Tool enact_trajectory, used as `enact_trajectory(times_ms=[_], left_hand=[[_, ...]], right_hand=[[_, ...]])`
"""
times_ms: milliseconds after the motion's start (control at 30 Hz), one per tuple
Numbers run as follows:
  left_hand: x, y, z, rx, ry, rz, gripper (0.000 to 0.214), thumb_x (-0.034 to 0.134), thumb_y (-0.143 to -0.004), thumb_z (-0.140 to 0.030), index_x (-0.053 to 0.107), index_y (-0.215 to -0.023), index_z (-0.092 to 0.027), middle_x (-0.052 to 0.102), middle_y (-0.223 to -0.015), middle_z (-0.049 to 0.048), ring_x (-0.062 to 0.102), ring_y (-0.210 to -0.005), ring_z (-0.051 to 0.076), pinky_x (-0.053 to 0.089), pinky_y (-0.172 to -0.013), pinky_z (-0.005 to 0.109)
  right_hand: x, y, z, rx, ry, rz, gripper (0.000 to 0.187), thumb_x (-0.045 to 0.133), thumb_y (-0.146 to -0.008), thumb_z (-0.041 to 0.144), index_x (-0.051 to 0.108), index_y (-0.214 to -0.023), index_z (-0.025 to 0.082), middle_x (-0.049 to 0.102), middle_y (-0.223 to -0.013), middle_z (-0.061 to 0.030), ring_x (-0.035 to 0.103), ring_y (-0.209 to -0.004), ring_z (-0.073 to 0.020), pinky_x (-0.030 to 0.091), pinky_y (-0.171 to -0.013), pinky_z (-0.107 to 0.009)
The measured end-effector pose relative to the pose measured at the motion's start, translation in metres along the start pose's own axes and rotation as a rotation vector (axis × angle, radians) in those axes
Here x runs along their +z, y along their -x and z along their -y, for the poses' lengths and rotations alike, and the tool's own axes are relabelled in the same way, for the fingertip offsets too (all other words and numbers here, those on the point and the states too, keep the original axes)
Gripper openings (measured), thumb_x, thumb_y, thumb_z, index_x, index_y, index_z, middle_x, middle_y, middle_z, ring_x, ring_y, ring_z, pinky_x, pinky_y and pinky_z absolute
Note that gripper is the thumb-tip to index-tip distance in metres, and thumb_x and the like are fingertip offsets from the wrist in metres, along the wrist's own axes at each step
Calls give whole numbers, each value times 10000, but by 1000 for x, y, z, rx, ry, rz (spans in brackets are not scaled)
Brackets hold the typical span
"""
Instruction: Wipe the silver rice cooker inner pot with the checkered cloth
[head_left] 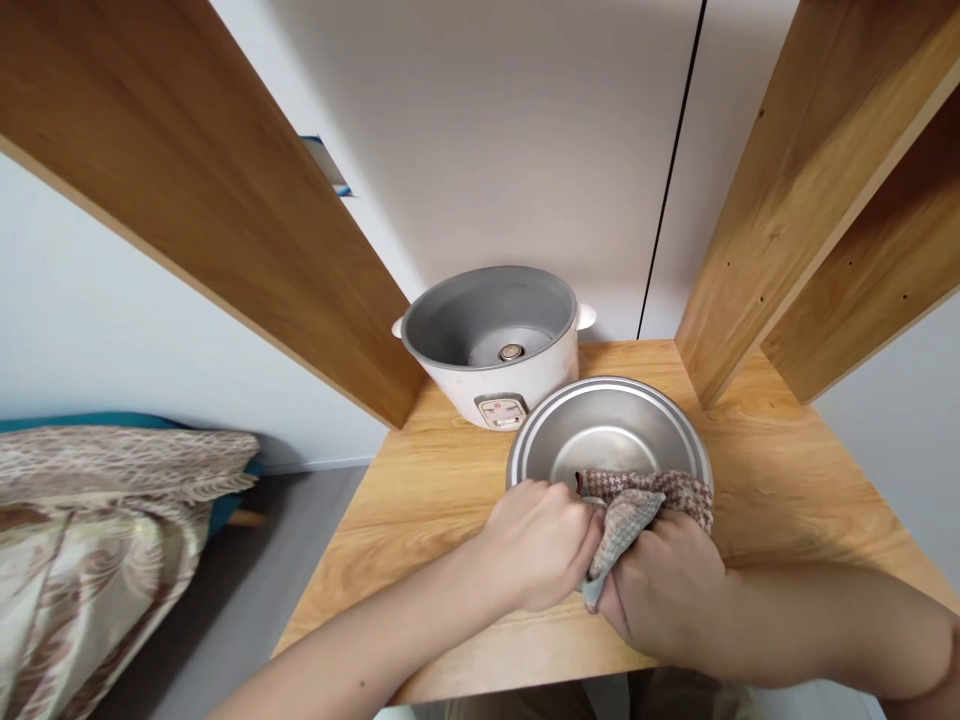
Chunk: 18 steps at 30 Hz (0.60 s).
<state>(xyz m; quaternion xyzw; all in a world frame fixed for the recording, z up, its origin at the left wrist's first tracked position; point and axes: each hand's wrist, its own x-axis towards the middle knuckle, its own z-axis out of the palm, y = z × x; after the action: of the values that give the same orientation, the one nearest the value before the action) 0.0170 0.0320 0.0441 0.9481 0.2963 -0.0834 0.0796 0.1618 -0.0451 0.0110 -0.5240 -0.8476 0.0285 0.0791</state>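
Steel pot sits on the tabletop, just in front of the cooker. Both hands pinch one cloth over its near rim: left hand closed on the cloth's edge, right hand bunched around it. With neither hand bracing the pot, a hard rub could slide it into the cooker or tip it.

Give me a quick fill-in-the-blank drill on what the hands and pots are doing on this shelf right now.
1. Both hands, left hand and right hand, grip a checked ____ at the near rim.
2. The steel inner pot stands on the wooden ____.
3. The white rice cooker behind it has no ____ on.

Missing words: cloth; shelf; lid
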Motion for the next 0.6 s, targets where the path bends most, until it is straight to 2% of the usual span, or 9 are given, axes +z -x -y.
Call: enact_trajectory(times_ms=[167,267,333,400,500,600], left_hand=[[-4,-1,4,39,-14,17,490,250,-943,-337,628,-676,-176,674,-680,104,641,-593,222,455,-573,331],[-5,-1,4,53,-37,34,503,243,-944,-331,638,-674,-174,673,-678,113,641,-600,235,458,-574,342],[-6,-1,3,45,-47,40,500,243,-941,-322,639,-674,-175,669,-676,110,641,-598,237,454,-566,337],[-5,-1,1,29,-44,37,485,252,-937,-317,641,-684,-177,670,-681,105,643,-599,237,446,-556,330],[-4,-1,0,12,-42,23,472,262,-934,-322,639,-687,-181,669,-677,99,643,-591,233,441,-550,323],[-2,-1,0,4,-31,4,487,250,-938,-329,630,-672,-182,662,-662,97,639,-574,233,432,-542,324]], right_hand=[[-19,-5,-18,-160,-7,146,262,470,-844,260,641,-657,192,674,-639,-43,555,-527,-172,314,-498,-302],[-27,-7,-26,-267,-8,186,285,449,-858,254,633,-651,188,658,-616,-37,532,-517,-157,294,-491,-289],[-28,-7,-27,-277,-13,196,303,447,-864,268,627,-635,183,650,-602,-40,538,-523,-157,293,-490,-288],[-24,-6,-23,-215,-5,196,308,454,-866,279,628,-634,177,652,-602,-49,553,-524,-163,309,-493,-293],[-15,-4,-11,-36,18,144,234,491,-835,267,664,-707,174,688,-676,-68,593,-559,-183,356,-525,-303],[-7,-3,-1,30,11,82,187,520,-795,243,682,-719,185,701,-703,-74,624,-612,-208,382,-552,-318]])
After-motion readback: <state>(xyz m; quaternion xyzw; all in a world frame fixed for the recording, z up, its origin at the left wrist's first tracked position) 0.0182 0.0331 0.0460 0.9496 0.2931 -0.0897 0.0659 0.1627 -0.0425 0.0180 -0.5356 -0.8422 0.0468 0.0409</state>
